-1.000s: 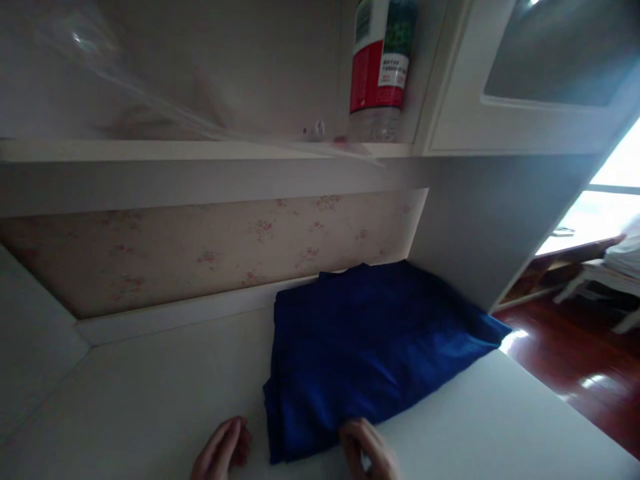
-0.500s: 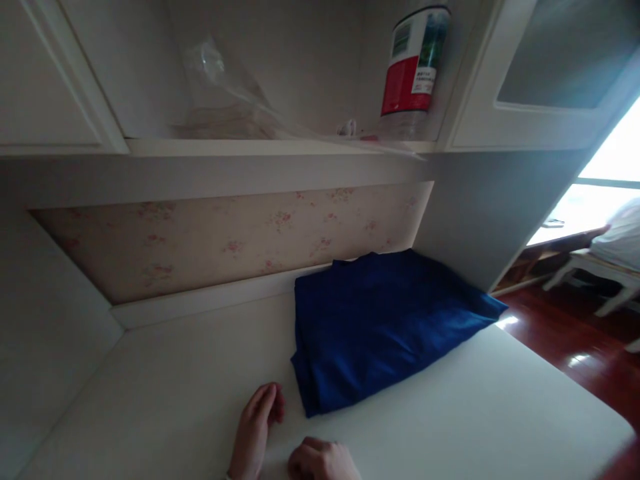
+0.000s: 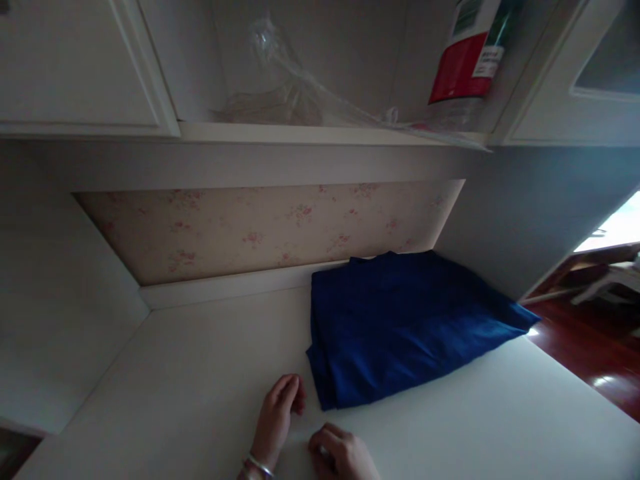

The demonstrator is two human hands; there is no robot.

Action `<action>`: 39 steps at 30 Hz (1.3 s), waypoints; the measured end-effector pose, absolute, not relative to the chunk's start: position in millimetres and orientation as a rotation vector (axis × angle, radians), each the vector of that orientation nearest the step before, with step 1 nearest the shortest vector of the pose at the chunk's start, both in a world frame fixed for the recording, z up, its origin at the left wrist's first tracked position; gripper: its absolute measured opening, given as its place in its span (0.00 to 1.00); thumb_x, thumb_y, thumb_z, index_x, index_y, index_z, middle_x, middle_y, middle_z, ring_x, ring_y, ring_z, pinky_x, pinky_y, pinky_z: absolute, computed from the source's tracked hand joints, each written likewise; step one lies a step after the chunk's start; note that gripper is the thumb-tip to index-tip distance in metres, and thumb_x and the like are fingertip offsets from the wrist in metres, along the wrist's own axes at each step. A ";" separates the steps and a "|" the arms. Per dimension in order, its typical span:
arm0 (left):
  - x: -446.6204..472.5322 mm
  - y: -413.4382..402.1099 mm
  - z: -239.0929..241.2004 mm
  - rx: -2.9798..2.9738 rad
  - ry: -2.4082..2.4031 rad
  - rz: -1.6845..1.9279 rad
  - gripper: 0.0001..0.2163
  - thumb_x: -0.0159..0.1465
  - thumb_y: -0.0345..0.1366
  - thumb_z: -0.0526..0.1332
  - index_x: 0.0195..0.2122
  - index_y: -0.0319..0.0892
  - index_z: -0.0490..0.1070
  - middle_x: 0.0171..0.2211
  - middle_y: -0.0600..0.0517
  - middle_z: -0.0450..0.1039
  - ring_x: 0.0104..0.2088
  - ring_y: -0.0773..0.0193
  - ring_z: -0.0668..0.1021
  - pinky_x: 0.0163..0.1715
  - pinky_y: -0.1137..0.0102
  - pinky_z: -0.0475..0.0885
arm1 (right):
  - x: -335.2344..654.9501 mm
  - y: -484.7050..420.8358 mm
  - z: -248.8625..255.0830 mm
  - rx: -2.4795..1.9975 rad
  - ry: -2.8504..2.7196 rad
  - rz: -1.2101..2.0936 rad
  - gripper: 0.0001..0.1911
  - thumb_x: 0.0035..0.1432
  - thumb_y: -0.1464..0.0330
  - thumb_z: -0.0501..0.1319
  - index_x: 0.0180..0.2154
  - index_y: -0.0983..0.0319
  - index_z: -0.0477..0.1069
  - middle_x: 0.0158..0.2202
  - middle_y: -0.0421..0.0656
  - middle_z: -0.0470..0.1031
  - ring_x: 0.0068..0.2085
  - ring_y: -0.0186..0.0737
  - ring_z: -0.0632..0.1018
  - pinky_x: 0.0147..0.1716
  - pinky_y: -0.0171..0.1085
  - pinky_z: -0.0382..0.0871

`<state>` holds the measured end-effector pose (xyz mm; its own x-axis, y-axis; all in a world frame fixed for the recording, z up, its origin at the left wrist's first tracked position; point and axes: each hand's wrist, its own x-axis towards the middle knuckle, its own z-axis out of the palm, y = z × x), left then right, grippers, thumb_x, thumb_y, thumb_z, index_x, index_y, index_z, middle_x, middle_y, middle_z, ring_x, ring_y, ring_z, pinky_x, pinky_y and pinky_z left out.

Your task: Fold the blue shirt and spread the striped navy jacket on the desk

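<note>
My right hand (image 3: 343, 455) is cut off by the lower edge of the view, so I see only its knuckles and curled fingers; whether its grip pinches something small against the white worktop (image 3: 475, 413) I cannot tell. My left hand (image 3: 277, 420) rests flat on the worktop with its fingers loosely bent and its grip empty, fingertips just beside the near corner of the folded deep-blue cloth (image 3: 405, 327) but apart from it. A thin metal bangle (image 3: 257, 465) at that wrist is half out of view.

The blue cloth lies at the back right of the worktop, its far edge against the floral wallpaper panel (image 3: 260, 227) and its right corner hanging slightly past the worktop's edge. Its folds are hard to make out in the dim light.

On the white shelf (image 3: 310, 133) above lies a crumpled clear plastic bag (image 3: 290, 93), reaching right to a plastic bottle with a red and white label (image 3: 467, 67), whose top is cut off. A white cabinet door (image 3: 75, 60) closes the left. At far right, dark red wooden floor (image 3: 590, 347) shows, with blurred furniture in bright glare.
</note>
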<state>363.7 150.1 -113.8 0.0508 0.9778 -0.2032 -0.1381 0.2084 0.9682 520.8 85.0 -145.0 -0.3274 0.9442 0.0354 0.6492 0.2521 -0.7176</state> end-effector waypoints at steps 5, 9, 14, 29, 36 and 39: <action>364.5 149.8 -116.2 0.978 1.178 1.098 0.20 0.57 0.55 0.63 0.32 0.41 0.74 0.24 0.53 0.72 0.25 0.64 0.72 0.26 0.71 0.68 | 521.2 84.4 -144.3 -1.428 -2.071 0.831 0.11 0.53 0.74 0.57 0.35 0.57 0.76 0.35 0.40 0.78 0.28 0.32 0.76 0.28 0.26 0.65; 364.5 149.2 -116.9 0.992 1.180 1.093 0.20 0.58 0.55 0.62 0.32 0.41 0.74 0.24 0.53 0.72 0.25 0.64 0.73 0.26 0.71 0.68 | 521.4 84.1 -148.3 -1.441 -2.064 0.817 0.11 0.52 0.74 0.58 0.35 0.55 0.76 0.35 0.39 0.79 0.27 0.31 0.76 0.28 0.26 0.64; 365.1 148.1 -115.4 1.014 1.180 1.094 0.19 0.58 0.55 0.62 0.31 0.41 0.73 0.24 0.54 0.72 0.25 0.65 0.72 0.26 0.71 0.67 | 521.0 85.6 -152.2 -1.446 -2.101 0.809 0.11 0.52 0.74 0.58 0.35 0.55 0.76 0.35 0.38 0.79 0.28 0.32 0.77 0.28 0.25 0.65; 365.9 148.2 -111.2 1.097 1.221 1.068 0.21 0.59 0.57 0.59 0.32 0.41 0.73 0.24 0.54 0.71 0.25 0.64 0.72 0.27 0.70 0.67 | 522.2 86.4 -153.2 -1.409 -2.113 0.822 0.12 0.52 0.74 0.59 0.36 0.55 0.75 0.37 0.38 0.79 0.31 0.32 0.79 0.30 0.24 0.66; 366.5 141.6 -108.1 1.177 1.278 1.042 0.20 0.62 0.56 0.56 0.32 0.42 0.73 0.24 0.52 0.72 0.26 0.62 0.73 0.29 0.68 0.69 | 521.7 85.4 -156.8 -1.398 -2.122 0.791 0.11 0.53 0.73 0.60 0.37 0.53 0.75 0.37 0.37 0.80 0.32 0.33 0.80 0.31 0.24 0.67; 377.9 132.1 -101.3 1.310 1.344 1.112 0.18 0.64 0.53 0.56 0.37 0.43 0.74 0.33 0.49 0.76 0.35 0.58 0.77 0.37 0.65 0.73 | 525.8 76.8 -151.9 -1.392 -2.139 0.850 0.10 0.56 0.71 0.60 0.37 0.52 0.76 0.38 0.36 0.80 0.33 0.32 0.80 0.32 0.24 0.67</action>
